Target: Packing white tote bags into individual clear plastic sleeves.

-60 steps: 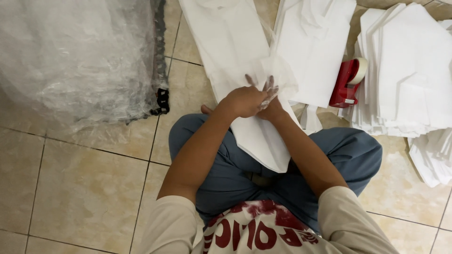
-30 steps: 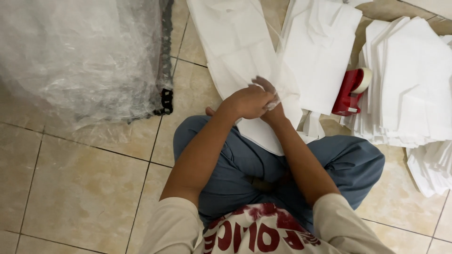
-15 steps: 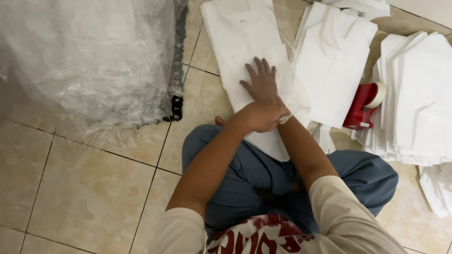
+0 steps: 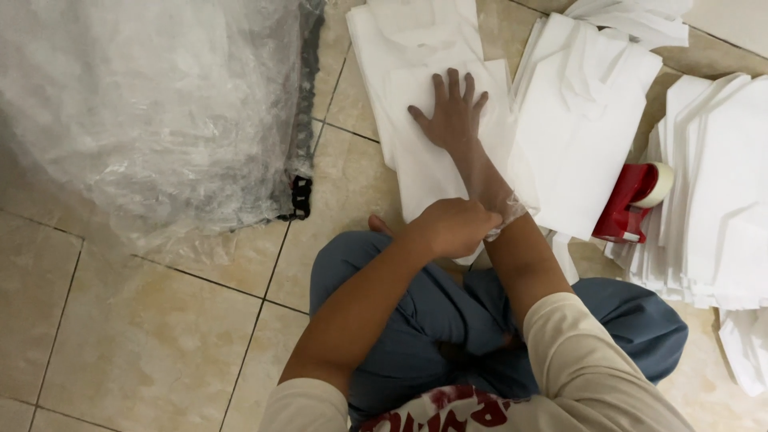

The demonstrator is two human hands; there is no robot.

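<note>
Two hands at work over a white bag [image 4: 432, 172] laid flat on the tiled floor [image 4: 120, 320], in front of the person's crossed legs in blue trousers [image 4: 416, 320]. Far left of the bag, a big bundle in clear plastic wrap [image 4: 152, 104] with a black strap down its edge. Left hand [image 4: 454, 226] is clenched at the bag's near end, gripping thin film around the right wrist (can't tell what exactly it pinches). Right hand [image 4: 452, 116] lies flat on the bag, fingers spread, grasping nothing. Just right of the bag, another white bag [image 4: 580, 128]; beyond it a red tape dispenser [image 4: 632, 204], then a stack of white bags [image 4: 720, 192].
</note>
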